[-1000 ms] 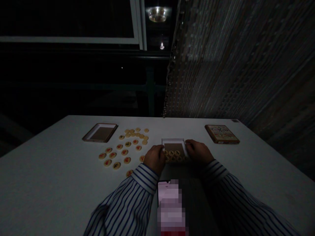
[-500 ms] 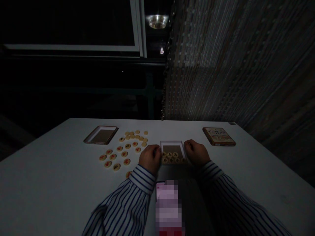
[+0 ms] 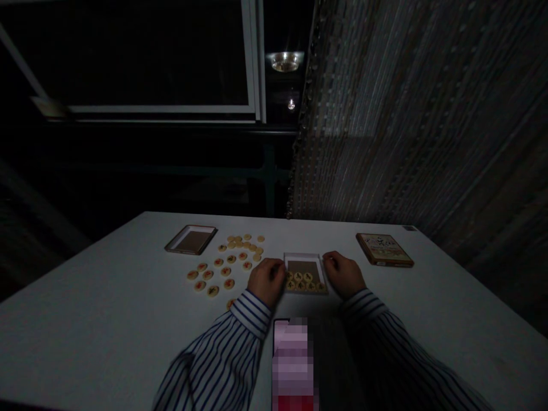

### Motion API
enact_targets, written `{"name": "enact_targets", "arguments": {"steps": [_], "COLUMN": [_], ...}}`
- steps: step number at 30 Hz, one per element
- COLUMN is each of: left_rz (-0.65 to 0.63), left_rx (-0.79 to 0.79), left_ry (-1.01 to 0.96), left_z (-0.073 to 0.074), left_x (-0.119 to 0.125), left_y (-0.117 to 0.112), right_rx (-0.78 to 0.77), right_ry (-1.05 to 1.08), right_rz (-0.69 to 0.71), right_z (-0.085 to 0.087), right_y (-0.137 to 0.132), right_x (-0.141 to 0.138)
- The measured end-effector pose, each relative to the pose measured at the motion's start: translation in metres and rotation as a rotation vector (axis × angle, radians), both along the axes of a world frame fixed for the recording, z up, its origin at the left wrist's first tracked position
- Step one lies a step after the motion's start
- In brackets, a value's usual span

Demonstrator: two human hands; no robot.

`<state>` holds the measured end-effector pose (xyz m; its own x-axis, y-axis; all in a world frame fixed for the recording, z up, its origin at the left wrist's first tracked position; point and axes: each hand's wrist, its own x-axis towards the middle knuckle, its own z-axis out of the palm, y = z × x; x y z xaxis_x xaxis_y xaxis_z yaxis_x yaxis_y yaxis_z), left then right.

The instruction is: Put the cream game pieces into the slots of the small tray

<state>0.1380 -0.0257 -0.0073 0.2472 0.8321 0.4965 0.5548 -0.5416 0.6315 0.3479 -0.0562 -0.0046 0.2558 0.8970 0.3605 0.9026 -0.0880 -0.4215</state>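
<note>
A shallow open box [image 3: 302,256] with pale walls and a brown floor lies in front of me. Inside it, several Chinese chess pieces [image 3: 300,285] with black characters stand in two rows at the near side. My left hand [image 3: 266,281] is closed at the box's left wall, its fingertips partly hidden. Against the right wall, my right hand [image 3: 345,275] is curled shut, thumb and forefinger pinched at the edge. Loose red and black pieces [image 3: 225,272] are scattered left of my left hand, and several plain-side-up pieces [image 3: 247,245] lie behind them.
An open tray-like lid [image 3: 191,239] lies at the back left of the white table [image 3: 128,319]. A closed printed box [image 3: 385,249] is at the right. Between my forearms lies a phone [image 3: 293,362] with a blurred screen. A bead curtain [image 3: 363,114] hangs beyond the table.
The whole view has shifted slightly, so the scene appears lower and farther right. My right hand's fingertips sit a touch farther from the box wall. The pieces keep their arrangement.
</note>
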Motion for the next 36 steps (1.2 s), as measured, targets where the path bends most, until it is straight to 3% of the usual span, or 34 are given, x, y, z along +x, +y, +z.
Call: {"name": "enact_targets", "arguments": {"steps": [4, 9, 15, 26, 36], "left_rz": [-0.014, 0.047, 0.150, 0.333, 0.273], "left_rx": [-0.007, 0.020, 0.071, 0.265, 0.273], "left_ry": [-0.030, -0.028, -0.005, 0.204, 0.365], "left_z": [0.014, 0.031, 0.035, 0.008, -0.023], "left_x": [-0.010, -0.039, -0.087, -0.156, -0.172], "left_y": [-0.008, -0.017, -0.015, -0.004, 0.001], "right_rx": [0.025, 0.080, 0.116, 0.060, -0.057], "right_ry": [0.057, 0.125, 0.205, 0.175, 0.028], "right_rz": [0.030, 0.123, 0.207, 0.446, 0.612], "right_z": [0.005, 0.015, 0.033, 0.067, 0.067], "right_y": [-0.002, -0.006, -0.006, 0.000, 0.009], "right_x": [-0.002, -0.011, -0.026, -0.086, -0.143]}}
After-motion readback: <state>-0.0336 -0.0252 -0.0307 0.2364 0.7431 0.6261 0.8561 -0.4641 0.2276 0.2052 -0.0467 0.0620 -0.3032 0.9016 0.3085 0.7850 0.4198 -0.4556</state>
